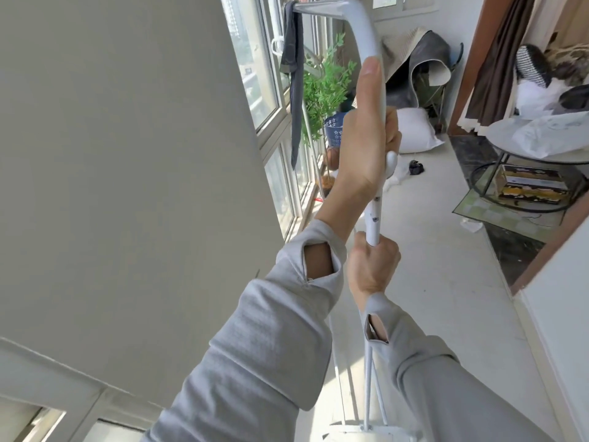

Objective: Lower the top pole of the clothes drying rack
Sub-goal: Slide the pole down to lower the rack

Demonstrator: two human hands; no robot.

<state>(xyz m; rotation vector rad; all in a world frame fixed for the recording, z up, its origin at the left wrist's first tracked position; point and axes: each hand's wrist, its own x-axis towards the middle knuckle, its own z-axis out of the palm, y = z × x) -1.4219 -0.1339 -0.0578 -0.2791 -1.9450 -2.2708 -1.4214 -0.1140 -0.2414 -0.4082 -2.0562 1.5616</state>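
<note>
The grey upright of the clothes drying rack [373, 215] rises through the middle and bends at the top into the top pole [318, 9]. My left hand [363, 145] is closed around the upper section, thumb stretched up along it, beside a white knob [392, 162]. My right hand [373, 266] grips the thinner lower tube just below a row of small adjustment holes. A dark garment [293, 59] hangs from the top pole's far end. The rack's thin legs and base [366, 427] show at the bottom.
A plain wall [127, 154] fills the left, with windows [271, 90] beyond. A green plant [325, 87] in a blue pot, a white pillow [414, 132] and a folded mat stand behind. A round table [510, 135] with boxes beneath is at the right.
</note>
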